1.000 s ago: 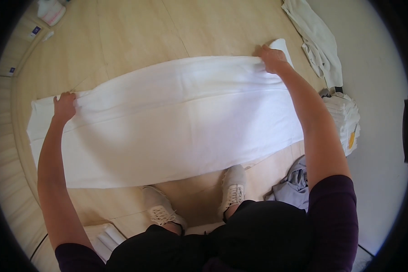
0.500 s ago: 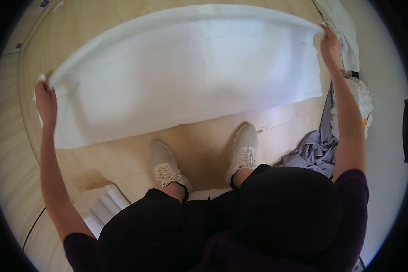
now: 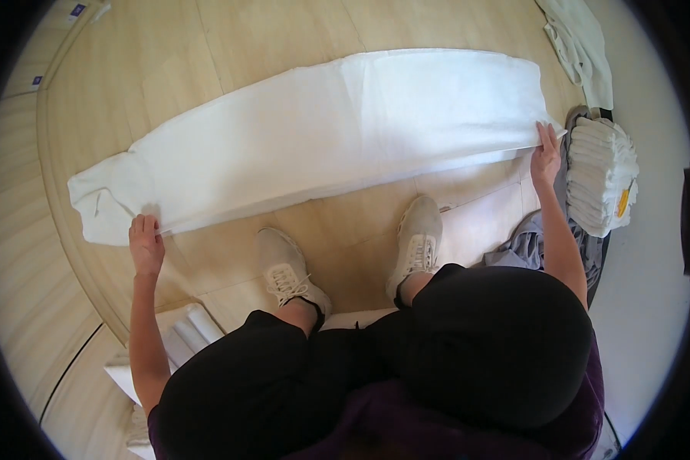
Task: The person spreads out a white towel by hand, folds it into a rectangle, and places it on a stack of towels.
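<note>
A long white cloth (image 3: 337,130), folded over into a band, lies on the light wooden floor beyond my feet. My left hand (image 3: 146,245) has its fingertips over the near edge, toward the cloth's left end. A crease runs through the fabric just left of those fingers. Over at the right end, my right hand (image 3: 545,157) pinches the near corner, where a small point of fabric sticks out past the fingertips. Both thumbs are partly hidden.
My light beige shoes (image 3: 284,264) stand close to the cloth's near edge. On the right are a stack of folded white cloths (image 3: 602,175), a crumpled grey cloth (image 3: 525,244) and a pale garment (image 3: 583,50) by the wall. White folded material (image 3: 184,337) sits beside my left leg.
Both hands have come down and toward me, bringing the raised far edge of the cloth over to the near side. The cloth now lies flatter and narrower on the floor.
</note>
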Demonstrator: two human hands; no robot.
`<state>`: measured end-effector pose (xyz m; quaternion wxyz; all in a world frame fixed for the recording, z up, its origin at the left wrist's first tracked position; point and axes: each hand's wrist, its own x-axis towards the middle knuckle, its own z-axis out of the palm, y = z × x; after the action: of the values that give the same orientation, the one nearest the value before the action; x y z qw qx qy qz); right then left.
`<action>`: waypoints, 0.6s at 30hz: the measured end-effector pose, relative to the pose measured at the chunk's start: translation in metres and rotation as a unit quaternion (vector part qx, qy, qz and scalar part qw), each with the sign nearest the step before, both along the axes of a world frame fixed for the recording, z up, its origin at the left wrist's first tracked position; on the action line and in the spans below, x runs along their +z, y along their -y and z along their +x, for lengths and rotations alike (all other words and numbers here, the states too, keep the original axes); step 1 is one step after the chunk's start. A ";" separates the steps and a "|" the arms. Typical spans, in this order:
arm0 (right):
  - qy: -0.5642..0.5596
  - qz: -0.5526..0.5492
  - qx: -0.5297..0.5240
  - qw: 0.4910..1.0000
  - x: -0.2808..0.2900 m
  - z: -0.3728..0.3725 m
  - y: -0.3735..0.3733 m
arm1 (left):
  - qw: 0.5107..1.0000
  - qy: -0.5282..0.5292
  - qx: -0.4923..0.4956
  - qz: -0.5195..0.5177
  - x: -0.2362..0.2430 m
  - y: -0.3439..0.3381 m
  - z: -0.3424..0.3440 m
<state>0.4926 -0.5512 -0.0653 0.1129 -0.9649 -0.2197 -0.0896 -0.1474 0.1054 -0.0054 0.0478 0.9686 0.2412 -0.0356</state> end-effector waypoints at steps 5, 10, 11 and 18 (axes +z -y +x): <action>-0.024 -0.271 -0.007 0.962 0.023 -0.008 -0.012 | 0.989 -0.130 -0.050 -0.058 0.008 -0.005 0.009; 0.062 -0.307 0.008 0.950 0.027 -0.016 -0.105 | 0.963 -0.244 -0.009 -0.116 0.026 0.001 0.116; 0.086 -0.227 0.048 0.969 0.025 -0.019 -0.137 | 0.992 -0.074 -0.044 -0.093 0.028 0.012 0.148; -0.118 -0.033 0.453 0.883 -0.008 -0.141 -0.334 | 0.967 -0.167 -0.081 -0.176 0.022 0.108 0.318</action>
<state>0.3514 -0.2168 -0.0737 0.1346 -0.7671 -0.6204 0.0928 0.1702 -0.0025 0.0168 0.1734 0.9415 0.1569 -0.2425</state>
